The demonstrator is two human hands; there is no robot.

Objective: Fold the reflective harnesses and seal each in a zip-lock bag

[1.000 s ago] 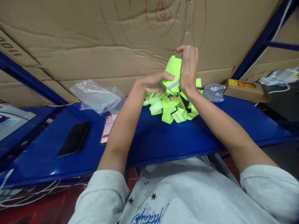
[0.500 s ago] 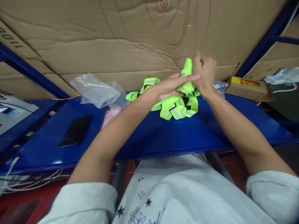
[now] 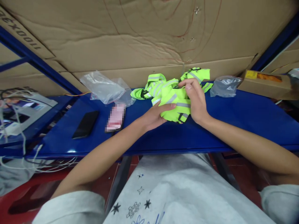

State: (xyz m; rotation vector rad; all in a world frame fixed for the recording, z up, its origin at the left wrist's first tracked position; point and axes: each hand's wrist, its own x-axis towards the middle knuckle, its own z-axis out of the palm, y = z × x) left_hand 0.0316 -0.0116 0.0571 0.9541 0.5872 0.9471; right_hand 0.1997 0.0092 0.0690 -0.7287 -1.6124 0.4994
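A neon yellow-green bundle of reflective safety straps point(image 3: 177, 107), with grey stripes and a black buckle, is held just above the table's front half. My left hand point(image 3: 157, 116) grips its left side, thumb on top and fingers underneath. My right hand point(image 3: 195, 102) closes against its right side with bent fingers; part of that grip is hidden. Behind the bundle lie more straps of the same kind point(image 3: 155, 84), loosely heaped. Another length with black trim point(image 3: 197, 74) rests at the back, beyond my right hand.
Clear plastic bags point(image 3: 102, 88) lie at the back left, and another plastic bag point(image 3: 225, 86) at the right beside a cardboard box point(image 3: 263, 85). Two phones, one black point(image 3: 86, 124) and one with a pink screen point(image 3: 116, 117), lie on the blue table point(image 3: 224, 124). Cardboard point(image 3: 140, 56) stands behind.
Both hands have come down and nearer with the bundle, which now looks wider and flatter. A strap length now lies at the back right. The view has shifted slightly.
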